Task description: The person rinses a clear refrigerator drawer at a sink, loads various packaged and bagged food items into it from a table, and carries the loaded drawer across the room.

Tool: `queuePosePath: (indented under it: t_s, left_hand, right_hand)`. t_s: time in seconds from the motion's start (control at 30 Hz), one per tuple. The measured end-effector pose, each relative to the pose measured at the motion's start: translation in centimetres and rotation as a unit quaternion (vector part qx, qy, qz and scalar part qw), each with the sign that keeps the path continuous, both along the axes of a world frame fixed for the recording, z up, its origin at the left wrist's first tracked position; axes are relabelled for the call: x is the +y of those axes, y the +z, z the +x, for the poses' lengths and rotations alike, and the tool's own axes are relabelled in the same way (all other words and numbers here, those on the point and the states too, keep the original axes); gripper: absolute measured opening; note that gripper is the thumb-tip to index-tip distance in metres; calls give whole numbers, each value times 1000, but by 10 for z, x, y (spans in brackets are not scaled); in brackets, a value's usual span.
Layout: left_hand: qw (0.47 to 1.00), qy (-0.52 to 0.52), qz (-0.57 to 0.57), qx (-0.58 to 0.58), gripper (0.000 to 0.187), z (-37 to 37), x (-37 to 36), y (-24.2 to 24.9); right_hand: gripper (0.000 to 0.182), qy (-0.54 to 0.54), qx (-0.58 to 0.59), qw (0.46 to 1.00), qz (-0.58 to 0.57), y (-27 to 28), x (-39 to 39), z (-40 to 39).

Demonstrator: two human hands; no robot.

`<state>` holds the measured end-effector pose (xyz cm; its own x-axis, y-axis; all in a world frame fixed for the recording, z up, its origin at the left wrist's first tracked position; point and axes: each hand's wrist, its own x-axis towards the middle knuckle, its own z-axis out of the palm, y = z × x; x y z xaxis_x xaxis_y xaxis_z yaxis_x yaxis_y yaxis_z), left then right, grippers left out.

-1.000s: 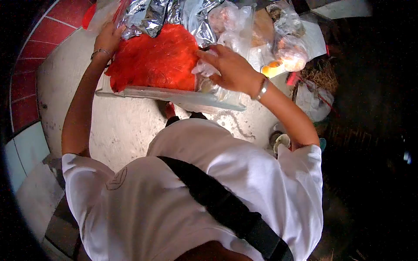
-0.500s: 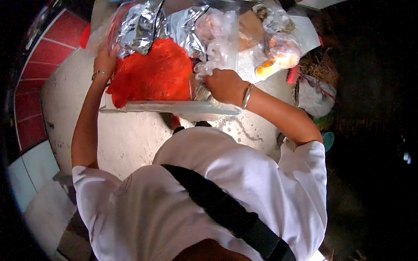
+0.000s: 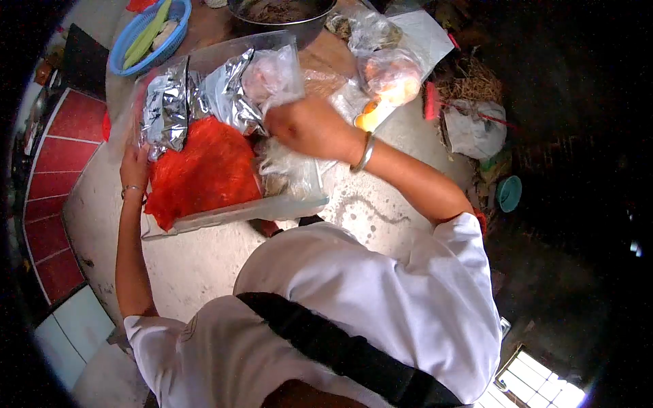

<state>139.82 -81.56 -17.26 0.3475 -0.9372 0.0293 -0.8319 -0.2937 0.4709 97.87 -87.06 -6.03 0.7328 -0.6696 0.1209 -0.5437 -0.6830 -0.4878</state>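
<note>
A clear plastic drawer [image 3: 239, 212] rests tilted in view in front of me. In it lie a red plastic bag [image 3: 207, 173], silver foil packets [image 3: 165, 109] and a clear bag of pinkish food [image 3: 267, 73]. My left hand [image 3: 134, 166] is closed on the drawer's left side. Over the right part of the drawer is my right hand [image 3: 309, 129], fingers curled and slightly blurred; what they hold, if anything, is hidden. Just below that hand a crumpled clear plastic bag [image 3: 289, 166] lies in the drawer's front right corner.
Behind the drawer stand a blue basket [image 3: 183, 20] with long green vegetables and a dark metal basin [image 3: 289, 30]. To the right are bagged foods [image 3: 391, 76], an orange-and-yellow item [image 3: 368, 117] and a white sack [image 3: 475, 129]. A teal bowl [image 3: 509, 194] lies farther right.
My right hand has moved up from the drawer's front right, uncovering the clear bag there. The view has shifted, so the drawer appears further left and tilted, and the basket and basin now show.
</note>
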Motion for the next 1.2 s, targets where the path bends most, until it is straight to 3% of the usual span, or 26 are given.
queuePosePath:
  t_s: [0.07, 0.13, 0.2, 0.3, 0.43, 0.53, 0.57, 0.6, 0.7, 0.8, 0.87, 0.9, 0.93, 1.0, 1.1, 1.2]
  left_hand:
    - [996, 27, 79, 3, 44, 0, -3, 8]
    - [999, 27, 41, 16, 43, -16, -2, 20]
    - [999, 14, 1, 33, 41, -25, -2, 25]
    - [999, -3, -19, 25, 36, -20, -2, 18]
    - [997, 44, 55, 18, 34, -27, -9, 20]
    - [996, 44, 23, 79, 34, -33, -9, 10]
    - [999, 39, 17, 31, 33, -33, -9, 9]
    - [999, 34, 12, -17, 33, -33, -10, 9]
    - [999, 36, 14, 5, 32, -30, -13, 12]
    - [1000, 21, 19, 9, 32, -28, -12, 14]
    - [999, 21, 26, 37, 32, -24, -14, 9]
    - [998, 24, 35, 50, 31, -25, -13, 11]
    - [998, 30, 17, 44, 31, -23, -11, 5]
    - [998, 41, -19, 32, 31, -16, -8, -7]
    - [998, 39, -5, 44, 31, -36, -10, 10]
    - [997, 14, -14, 73, 30, -37, -10, 15]
  right_hand:
    - [17, -145, -76, 983, -83, -2, -46, -28]
    - [28, -284, -53, 956, -50, -25, -99, -65]
    - [55, -343, 68, 935, -56, -54, -147, -105]
    - [93, -398, 119, 903, -109, -112, -214, -148]
    - [113, -454, 111, 882, -63, -117, -265, -158]
    - [105, -458, 172, 871, 30, -117, -288, -165]
    - [80, -451, 175, 875, -17, -117, -292, -169]
    - [70, -425, 168, 889, -38, -129, -308, -178]
    - [32, -366, 141, 910, -137, -159, -351, -197]
    - [39, -393, 18, 918, -51, -137, -354, -205]
    - [33, -387, -54, 916, -90, -125, -356, -210]
    - [35, -396, 1, 918, -6, -124, -365, -218]
    - [32, -368, -88, 922, -81, -152, -392, -234]
    - [35, -335, -315, 888, -13, -219, -469, -280]
    - [39, -390, -175, 902, -56, -138, -403, -257]
    - [44, -341, -451, 808, 165, -102, -375, -250]
